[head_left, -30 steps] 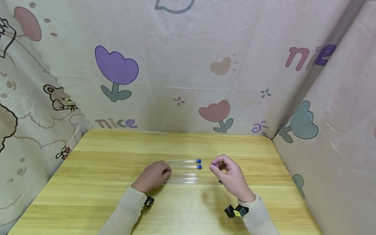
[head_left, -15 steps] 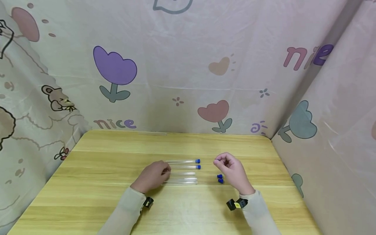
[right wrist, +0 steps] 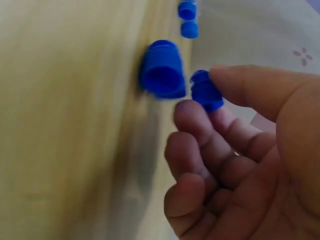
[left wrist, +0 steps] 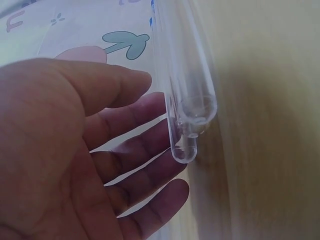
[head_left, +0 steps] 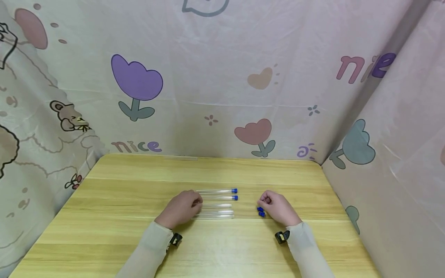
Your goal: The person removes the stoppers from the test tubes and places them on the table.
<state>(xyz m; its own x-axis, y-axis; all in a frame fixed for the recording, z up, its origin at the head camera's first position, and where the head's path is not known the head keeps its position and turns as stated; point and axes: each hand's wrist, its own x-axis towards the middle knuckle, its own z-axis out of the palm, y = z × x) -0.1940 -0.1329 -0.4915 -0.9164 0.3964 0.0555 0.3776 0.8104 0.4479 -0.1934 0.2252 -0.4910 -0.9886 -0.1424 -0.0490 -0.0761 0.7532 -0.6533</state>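
Observation:
My left hand rests at the left ends of the clear tubes. In the left wrist view its thumb stands apart from the loosely bent fingers, which lie beside the rounded ends of clear tubes. In the head view, two tubes with blue caps lie behind several uncapped clear tubes. To the right, my right hand is low over the table with curled fingers. A small blue cap sits between its thumb and fingers, pinched there; another blue cap lies beside it.
The wooden table has a patterned curtain along its back and sides. A thin clear strip lies at the table's back edge.
My right hand first drew slightly right and away from the tubes, uncovering two loose blue caps, then came down onto the nearer-to-fingers cap. My left hand stayed put.

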